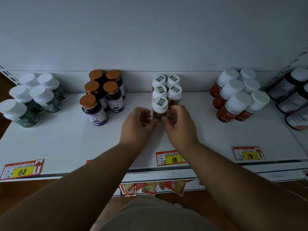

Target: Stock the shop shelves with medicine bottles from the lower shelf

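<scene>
At frame centre, the left hand (136, 124) and right hand (180, 125) together gripped the front orange bottle (160, 108) standing on the white shelf (66, 139).

Both bare forearms extending forward and converging toward centre, left hand (135, 126) curling its fingers inward with the thumb pointing right, right hand (180, 125) curling its fingers likewise, fingertips of both hands nearly meeting
</scene>
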The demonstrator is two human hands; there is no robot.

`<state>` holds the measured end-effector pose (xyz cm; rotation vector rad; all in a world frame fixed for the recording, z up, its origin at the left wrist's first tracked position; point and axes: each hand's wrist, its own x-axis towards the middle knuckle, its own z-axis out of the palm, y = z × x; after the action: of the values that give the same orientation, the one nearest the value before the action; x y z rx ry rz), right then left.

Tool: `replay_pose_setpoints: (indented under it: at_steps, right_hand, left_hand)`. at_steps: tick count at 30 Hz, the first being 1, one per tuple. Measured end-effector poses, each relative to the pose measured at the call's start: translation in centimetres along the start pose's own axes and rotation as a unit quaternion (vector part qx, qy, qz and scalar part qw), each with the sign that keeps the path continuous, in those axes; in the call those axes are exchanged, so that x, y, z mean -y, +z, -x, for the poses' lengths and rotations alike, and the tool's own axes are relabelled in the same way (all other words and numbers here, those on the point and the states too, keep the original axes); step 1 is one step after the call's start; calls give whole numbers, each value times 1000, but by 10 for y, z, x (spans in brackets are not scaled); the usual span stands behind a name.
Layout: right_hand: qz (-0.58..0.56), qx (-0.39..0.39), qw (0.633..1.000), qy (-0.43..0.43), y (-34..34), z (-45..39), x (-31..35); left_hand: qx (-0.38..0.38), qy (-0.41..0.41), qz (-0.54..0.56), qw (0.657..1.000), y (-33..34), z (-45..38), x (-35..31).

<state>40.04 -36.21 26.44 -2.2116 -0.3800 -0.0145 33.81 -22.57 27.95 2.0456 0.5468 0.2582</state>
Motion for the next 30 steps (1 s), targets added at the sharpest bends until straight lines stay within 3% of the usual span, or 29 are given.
replay_pose_setpoints:
  at_steps: [7, 14, 24, 30]
  right_hand:
    - [-2, -16, 1000, -7, -43, 24, -9]
    - [4, -44, 999, 2, -107, 41, -42]
    - [-11, -4, 1000, 27, -204, 30, -123]
    - [-81, -24, 995, 53, -223, 9, -131]
  left_hand:
    - [48, 87, -32, 995, 10, 43, -15]
    - [61, 125, -10, 990, 65, 58, -54]
    - [18, 41, 62, 997, 182, 80, -131]
    - [-34, -36, 149, 988, 194, 69, -147]
